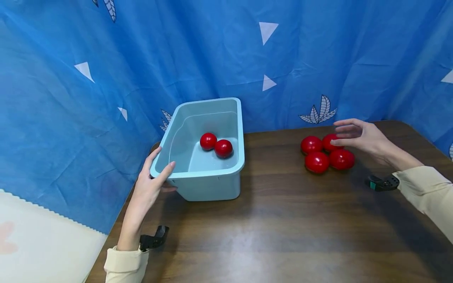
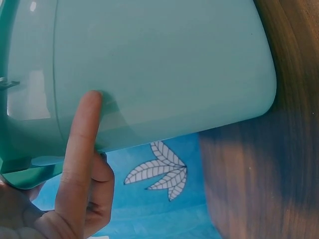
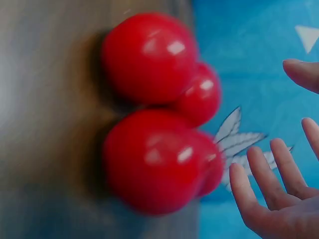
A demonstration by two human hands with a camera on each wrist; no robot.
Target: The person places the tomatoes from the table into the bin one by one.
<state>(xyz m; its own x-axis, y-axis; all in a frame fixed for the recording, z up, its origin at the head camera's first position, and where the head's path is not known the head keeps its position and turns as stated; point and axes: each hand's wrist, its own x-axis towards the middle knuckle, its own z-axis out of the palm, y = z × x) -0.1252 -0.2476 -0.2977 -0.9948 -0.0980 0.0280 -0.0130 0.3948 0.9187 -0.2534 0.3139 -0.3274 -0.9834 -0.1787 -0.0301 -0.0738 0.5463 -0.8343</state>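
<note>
My left hand [image 1: 150, 181] grips the near left corner of a light blue plastic bin [image 1: 209, 188], thumb over the rim and fingers against the outside. In the left wrist view one finger [image 2: 82, 144] lies along the bin's outer wall [image 2: 174, 69]. Two shiny red balls [image 1: 223, 148] sit together on the bin's floor. To the right, several more red balls [image 1: 317, 162] are clustered on the table. Above the back right of this cluster hovers my right hand [image 1: 368, 139], fingers spread and holding nothing. Its thumb and fingers stand apart in the right wrist view.
The dark brown wooden table [image 1: 283, 220] runs under everything. A blue curtain [image 1: 212, 51] with white triangles and leaf prints hangs behind it and along the left. A white cloth [image 1: 39, 239] with a scalloped edge shows at the lower left.
</note>
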